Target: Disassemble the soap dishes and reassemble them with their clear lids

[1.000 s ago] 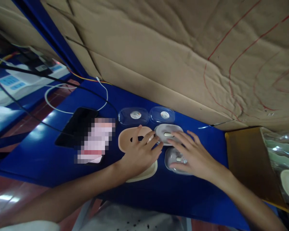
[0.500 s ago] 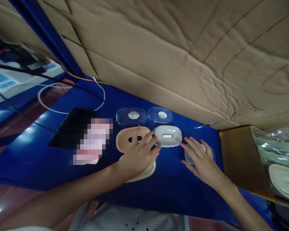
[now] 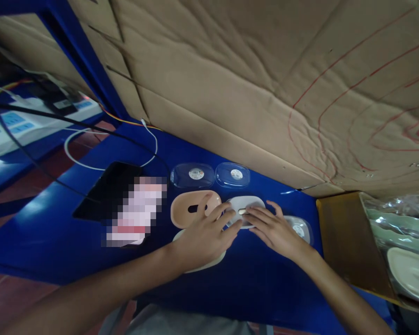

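A white oval piece point(image 3: 254, 201) with a small pale insert point(image 3: 242, 211) in its middle lies on the blue table. My right hand point(image 3: 274, 229) reaches over its right side, fingers stretched out, the tips at the insert. At its left edge are the spread fingers of my left hand point(image 3: 207, 232); I cannot tell whether they press on it. A peach oval piece point(image 3: 181, 209) with a dark slot lies beyond my left hand. Under that hand and forearm, a cream oval piece point(image 3: 209, 263) is mostly covered. Right of my right hand lies a clear labelled lid point(image 3: 302, 228).
Two more clear lids, a left one point(image 3: 179, 176) and a right one point(image 3: 223, 174), lie at the back near a cardboard wall point(image 3: 209, 83). A phone point(image 3: 136, 211) and a black tablet-like thing point(image 3: 106, 193) lie left with cables. At right stands an open box point(image 3: 349, 242) of wrapped pieces.
My right hand has moved left from the clear lid onto the white oval piece. My left hand stays near the white piece's left edge. The camera view has shifted slightly.
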Demonstrator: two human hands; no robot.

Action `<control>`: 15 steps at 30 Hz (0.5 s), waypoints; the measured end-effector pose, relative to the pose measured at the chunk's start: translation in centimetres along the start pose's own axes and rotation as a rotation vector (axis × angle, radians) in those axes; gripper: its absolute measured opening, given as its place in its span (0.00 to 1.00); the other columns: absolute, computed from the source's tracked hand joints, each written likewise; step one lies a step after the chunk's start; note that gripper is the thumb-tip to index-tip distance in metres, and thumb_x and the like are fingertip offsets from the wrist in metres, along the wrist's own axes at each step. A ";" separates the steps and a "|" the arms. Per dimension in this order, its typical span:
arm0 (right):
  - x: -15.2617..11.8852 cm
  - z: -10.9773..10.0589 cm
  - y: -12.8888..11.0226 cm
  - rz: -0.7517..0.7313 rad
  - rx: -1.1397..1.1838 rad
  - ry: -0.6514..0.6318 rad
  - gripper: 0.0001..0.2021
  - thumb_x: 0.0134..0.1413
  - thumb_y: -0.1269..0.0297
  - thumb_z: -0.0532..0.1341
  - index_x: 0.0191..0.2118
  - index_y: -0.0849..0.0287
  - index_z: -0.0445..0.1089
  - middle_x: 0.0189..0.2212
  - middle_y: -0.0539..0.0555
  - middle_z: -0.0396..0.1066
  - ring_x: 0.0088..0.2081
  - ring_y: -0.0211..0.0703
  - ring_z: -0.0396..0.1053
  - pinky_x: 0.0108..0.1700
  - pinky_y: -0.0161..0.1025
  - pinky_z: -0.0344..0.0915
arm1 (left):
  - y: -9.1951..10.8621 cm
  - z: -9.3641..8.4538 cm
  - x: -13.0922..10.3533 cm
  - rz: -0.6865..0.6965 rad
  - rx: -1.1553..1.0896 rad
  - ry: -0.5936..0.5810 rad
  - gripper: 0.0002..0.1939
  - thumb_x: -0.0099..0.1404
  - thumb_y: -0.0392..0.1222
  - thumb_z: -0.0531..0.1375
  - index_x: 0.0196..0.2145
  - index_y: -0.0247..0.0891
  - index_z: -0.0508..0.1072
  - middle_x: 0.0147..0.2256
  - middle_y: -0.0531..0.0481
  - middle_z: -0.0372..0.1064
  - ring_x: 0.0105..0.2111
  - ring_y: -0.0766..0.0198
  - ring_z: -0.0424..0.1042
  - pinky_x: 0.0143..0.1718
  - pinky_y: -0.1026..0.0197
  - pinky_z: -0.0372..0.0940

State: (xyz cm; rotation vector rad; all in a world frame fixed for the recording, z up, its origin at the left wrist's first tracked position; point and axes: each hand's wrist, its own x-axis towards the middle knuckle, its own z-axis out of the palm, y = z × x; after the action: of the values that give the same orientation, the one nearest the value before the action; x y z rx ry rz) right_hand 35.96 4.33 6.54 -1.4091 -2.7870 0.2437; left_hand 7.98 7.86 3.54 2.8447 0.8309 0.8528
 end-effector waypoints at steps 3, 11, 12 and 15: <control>-0.5 -0.6 -0.7 0.011 0.035 0.005 0.25 0.78 0.65 0.56 0.74 0.40 0.60 0.64 0.54 0.77 0.65 0.54 0.73 0.74 0.69 0.50 | 0.2 -0.3 0.1 0.012 -0.030 0.012 0.13 0.77 0.42 0.61 0.56 0.44 0.77 0.54 0.48 0.79 0.61 0.51 0.70 0.78 0.35 0.36; -0.6 -2.6 0.8 0.062 -0.049 0.071 0.19 0.78 0.61 0.57 0.69 0.49 0.65 0.59 0.57 0.80 0.62 0.53 0.75 0.74 0.66 0.44 | 0.8 0.2 -0.4 0.055 -0.020 0.007 0.15 0.77 0.43 0.62 0.59 0.43 0.77 0.56 0.47 0.78 0.61 0.51 0.71 0.76 0.35 0.43; -0.4 -2.8 1.4 0.073 -0.085 0.101 0.19 0.78 0.61 0.58 0.68 0.50 0.65 0.59 0.58 0.80 0.61 0.54 0.75 0.74 0.66 0.43 | 0.9 0.5 -0.6 0.068 -0.010 0.006 0.16 0.77 0.44 0.62 0.59 0.42 0.77 0.57 0.46 0.77 0.61 0.50 0.70 0.76 0.34 0.42; 0.8 -2.9 3.5 0.089 -0.173 0.145 0.18 0.77 0.62 0.60 0.67 0.52 0.66 0.58 0.58 0.80 0.62 0.56 0.74 0.74 0.65 0.43 | 1.1 1.5 -1.1 0.109 0.022 -0.042 0.19 0.77 0.48 0.64 0.60 0.39 0.76 0.60 0.44 0.76 0.63 0.47 0.69 0.76 0.31 0.41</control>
State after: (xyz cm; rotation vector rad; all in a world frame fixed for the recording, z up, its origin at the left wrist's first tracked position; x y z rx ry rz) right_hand 38.54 7.39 8.89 -1.5209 -2.6866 -0.0988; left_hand 8.53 6.53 2.00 2.9391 0.6904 0.7964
